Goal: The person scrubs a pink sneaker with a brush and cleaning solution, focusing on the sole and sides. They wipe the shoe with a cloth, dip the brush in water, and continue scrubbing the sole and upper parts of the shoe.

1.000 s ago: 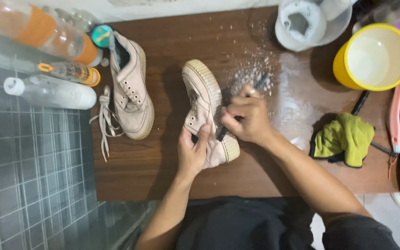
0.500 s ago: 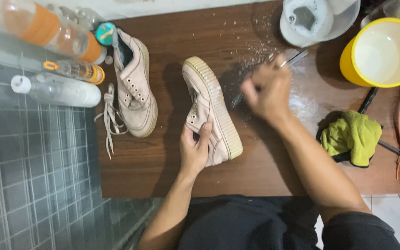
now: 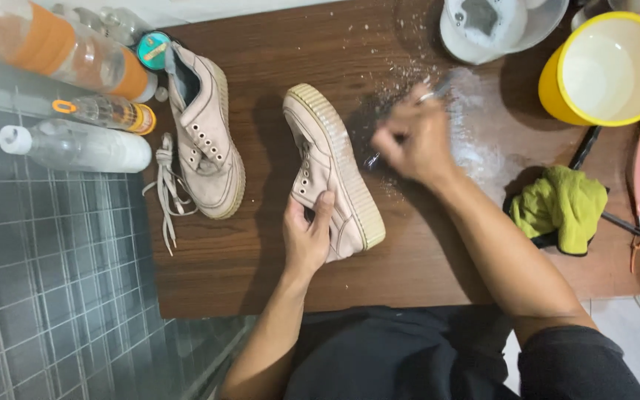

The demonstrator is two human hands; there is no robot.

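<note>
left hand clamps the shoe, tipped on its side mid-board, sole toward the right hand. right hand closed around a thin brush, blurred, beside the sole over white foam. risk, judged: wet board plus one-hand hold, so the shoe may skid or roll under a hard stroke; flicked suds could reach the second shoe or cloth. versus half a second ago: right hand lower, nearer the sole; left grip unchanged.
</note>
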